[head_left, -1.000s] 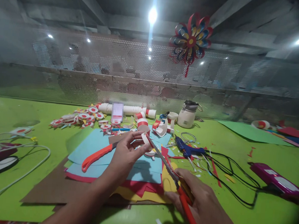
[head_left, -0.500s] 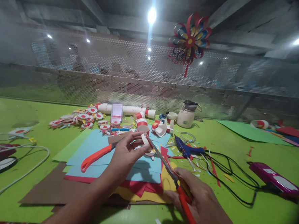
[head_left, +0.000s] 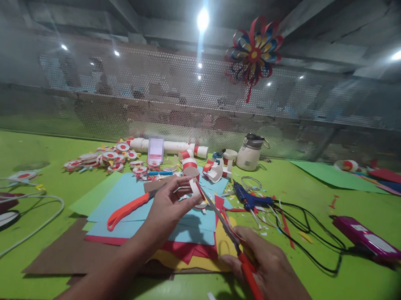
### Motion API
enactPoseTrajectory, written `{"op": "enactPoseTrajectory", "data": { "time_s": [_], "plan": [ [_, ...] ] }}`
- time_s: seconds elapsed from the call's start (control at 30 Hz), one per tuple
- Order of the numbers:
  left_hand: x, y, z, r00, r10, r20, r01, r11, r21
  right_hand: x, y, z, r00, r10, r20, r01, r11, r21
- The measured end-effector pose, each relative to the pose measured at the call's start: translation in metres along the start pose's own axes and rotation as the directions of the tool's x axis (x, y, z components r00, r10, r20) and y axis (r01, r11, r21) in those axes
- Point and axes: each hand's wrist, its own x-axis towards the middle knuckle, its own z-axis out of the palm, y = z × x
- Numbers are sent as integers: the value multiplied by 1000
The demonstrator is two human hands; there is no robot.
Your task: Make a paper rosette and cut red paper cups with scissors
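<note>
In my left hand is a small curved white strip with a red edge, pinched between thumb and fingers; it looks like a piece of paper cup. My right hand grips scissors with orange-red handles, and their blades reach up to the strip's red edge. Below both hands lie stacked light-blue paper sheets over red and yellow ones. An orange-handled knife rests on the blue paper, left of my left hand; its blade is partly hidden behind that hand.
Small red-and-white paper wheels and a long white tube lie at the back, near a phone and a lidded bottle. On the right are a blue glue gun, black cable and a purple device.
The view has shifted very slightly. Both hands stay almost in place, with the scissor blades still at the edge of the white strip.
</note>
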Motion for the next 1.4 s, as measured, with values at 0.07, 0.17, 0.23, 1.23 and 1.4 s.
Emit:
{"op": "enactPoseTrajectory", "data": {
  "time_s": [0.07,0.17,0.23,1.23,1.4],
  "plan": [
    [-1,1,1,1000,-7,-4,7,1000,14,0,1,1,1000,-5,3,5,1000,6],
    [-2,2,2,1000,-16,-1,16,1000,16,-1,0,0,1000,13,11,-13,999,34],
    [-1,3,2,1000,-16,0,16,1000,6,0,-2,-2,999,49,-7,-48,998,35],
    [-7,-14,-2,820,559,122,-547,704,452,-12,-11,-6,989,142,-45,-132,974,186],
    [-7,-14,-2,830,543,126,-537,717,445,-13,-12,-6,992,123,-32,-116,978,174]
  ]
}}
